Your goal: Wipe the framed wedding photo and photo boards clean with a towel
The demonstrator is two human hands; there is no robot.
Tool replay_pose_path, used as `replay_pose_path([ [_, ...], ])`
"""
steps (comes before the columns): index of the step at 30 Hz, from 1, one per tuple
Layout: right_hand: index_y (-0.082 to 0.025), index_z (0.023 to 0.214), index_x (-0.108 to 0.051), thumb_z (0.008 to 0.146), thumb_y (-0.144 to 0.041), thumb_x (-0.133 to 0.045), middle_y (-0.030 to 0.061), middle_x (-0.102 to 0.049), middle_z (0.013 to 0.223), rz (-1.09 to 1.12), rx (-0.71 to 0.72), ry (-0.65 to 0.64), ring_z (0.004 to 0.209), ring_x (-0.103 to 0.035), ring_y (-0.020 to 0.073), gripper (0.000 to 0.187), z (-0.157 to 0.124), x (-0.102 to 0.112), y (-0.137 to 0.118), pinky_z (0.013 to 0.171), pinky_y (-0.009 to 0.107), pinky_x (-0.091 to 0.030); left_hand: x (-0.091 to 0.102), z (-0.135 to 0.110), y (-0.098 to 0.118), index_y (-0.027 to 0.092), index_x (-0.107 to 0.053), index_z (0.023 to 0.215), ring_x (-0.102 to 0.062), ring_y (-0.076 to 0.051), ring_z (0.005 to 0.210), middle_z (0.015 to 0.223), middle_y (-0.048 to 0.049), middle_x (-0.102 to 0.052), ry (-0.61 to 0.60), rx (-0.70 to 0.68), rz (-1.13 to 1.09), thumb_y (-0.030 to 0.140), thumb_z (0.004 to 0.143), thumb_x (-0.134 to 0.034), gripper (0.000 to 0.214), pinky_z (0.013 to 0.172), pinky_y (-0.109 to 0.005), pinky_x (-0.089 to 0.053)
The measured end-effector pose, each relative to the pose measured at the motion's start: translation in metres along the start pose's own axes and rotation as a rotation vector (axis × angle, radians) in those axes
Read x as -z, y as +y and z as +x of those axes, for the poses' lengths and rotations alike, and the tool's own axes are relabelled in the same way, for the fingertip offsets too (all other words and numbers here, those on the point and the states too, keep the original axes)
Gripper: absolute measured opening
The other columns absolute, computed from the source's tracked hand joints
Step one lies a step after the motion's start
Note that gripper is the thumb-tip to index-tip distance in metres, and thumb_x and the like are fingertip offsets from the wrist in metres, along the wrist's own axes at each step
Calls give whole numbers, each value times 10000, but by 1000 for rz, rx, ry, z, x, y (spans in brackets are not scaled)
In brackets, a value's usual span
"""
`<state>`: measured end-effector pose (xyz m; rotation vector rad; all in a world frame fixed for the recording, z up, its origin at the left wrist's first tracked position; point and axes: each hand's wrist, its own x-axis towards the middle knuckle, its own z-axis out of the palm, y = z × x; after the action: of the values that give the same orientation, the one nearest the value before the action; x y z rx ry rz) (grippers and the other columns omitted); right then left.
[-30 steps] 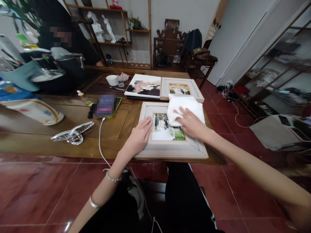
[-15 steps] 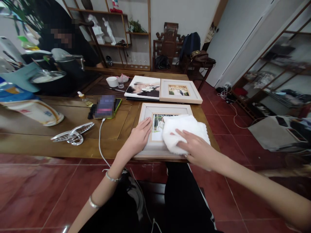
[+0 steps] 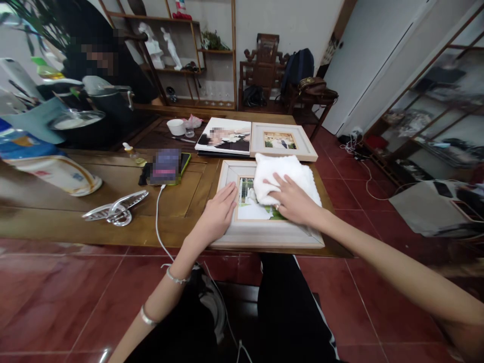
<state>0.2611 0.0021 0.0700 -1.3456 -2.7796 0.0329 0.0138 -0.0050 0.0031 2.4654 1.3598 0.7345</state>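
Since half a second ago the right hand (image 3: 293,199) and the white cloth (image 3: 285,171) under it have slid away from the body, from the near right corner of the frame up to its far right part; the left hand (image 3: 219,212) has kept its place

Widest of all, the wooden surface (image 3: 113,194) runs left to right across the view, with another person (image 3: 113,75) seated beyond its far left corner. At the right end, close to the near edge and straight ahead of the body, the near picture frame (image 3: 264,236) lies flat, its long axis seemingly left to right. Just beyond it lie a second frame (image 3: 282,141) and, to that one's left, a photo album (image 3: 225,136).

The cloth covers the near frame's far right corner and part of the photo, and reaches up to the second frame; whether they touch cannot be told. Both hands are unclenched. The right lies flat on the cloth with fingers spread, pressing it and not gripping it. The left rests palm down on the frame's left border, fingers straight, with the cloth just to their right. Further left are a phone (image 3: 166,166) on a white cable (image 3: 157,217) and a metal clip (image 3: 113,209)
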Motion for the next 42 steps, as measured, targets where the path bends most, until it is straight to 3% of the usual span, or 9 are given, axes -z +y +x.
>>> replay_pose_path([
  [5, -240, 1116, -684, 711, -54, -521, 60, -509, 1442, 120, 48, -146, 1398, -370, 308, 475, -59, 30, -53, 1140, 535, -331, -1, 0, 0, 109, -408, 1430, -308, -251, 1430, 1523, -157, -370, 5, -1, 2, 276, 992, -301, 481, 1157, -485, -312],
  [9, -312, 1163, -658, 698, -64, -536, 0, -476, 1467, 168, 68, -157, 1397, -380, 279, 541, -77, 34, -72, 1127, 496, -383, -1, 0, -1, 89, -418, 1421, -308, -252, 1430, 1518, -162, -377, -8, -10, 20, 273, 993, -282, 485, 1153, -484, -322],
  [16, -195, 1208, -628, 794, -130, -530, 86, -402, 1521, 53, 16, -7, 1439, -288, 309, 430, -22, 0, -20, 1161, 530, -289, 0, 1, -1, 69, -398, 1431, -287, -248, 1439, 1525, -168, -364, -42, -5, 36, 265, 991, -289, 494, 1158, -475, -309],
  [20, -156, 1303, -556, 864, -153, -464, 103, -403, 1519, -18, -14, 49, 1456, -235, 314, 448, 26, -1, 22, 1172, 540, -239, 1, 1, -1, 54, -403, 1427, -286, -255, 1439, 1524, -177, -360, -46, -11, 35, 262, 991, -281, 499, 1152, -487, -319],
  [23, -121, 1285, -566, 851, -107, -439, 126, -428, 1500, -31, -15, 46, 1464, -197, 332, 452, 44, 0, 32, 1166, 561, -221, 1, 1, -1, 53, -405, 1427, -292, -251, 1437, 1523, -174, -364, -48, -3, 32, 253, 990, -277, 497, 1156, -480, -315],
  [28, -125, 1206, -617, 780, -63, -471, 130, -412, 1508, 32, 73, -54, 1455, -209, 361, 454, 17, 4, -3, 1154, 589, -213, 1, 0, 0, 66, -418, 1421, -303, -245, 1433, 1518, -164, -376, -29, 4, 32, 232, 983, -283, 487, 1162, -466, -310],
  [32, -138, 1127, -646, 767, -52, -472, 156, -534, 1402, 147, 90, -205, 1418, -319, 330, 409, -31, 29, -43, 1133, 532, -295, 1, 1, -1, 42, -419, 1414, -314, -254, 1426, 1512, -175, -383, -28, -10, 39, 231, 982, -268, 495, 1153, -472, -325],
  [36, -204, 1046, -668, 771, -66, -479, 98, -593, 1347, 275, 131, -323, 1343, -448, 275, 361, -63, 52, -69, 1101, 443, -372, 0, 1, -3, 31, -414, 1414, -305, -253, 1430, 1512, -181, -380, -28, -21, 48, 217, 977, -262, 499, 1151, -473, -329],
  [42, -178, 1221, -608, 787, -111, -540, 150, -424, 1496, 222, 74, -171, 1430, -309, 297, 444, -42, 23, -59, 1141, 496, -310, -1, 1, -4, 41, -402, 1422, -292, -251, 1437, 1519, -180, -368, -41, -26, 59, 163, 946, -284, 505, 1151, -486, -322],
])
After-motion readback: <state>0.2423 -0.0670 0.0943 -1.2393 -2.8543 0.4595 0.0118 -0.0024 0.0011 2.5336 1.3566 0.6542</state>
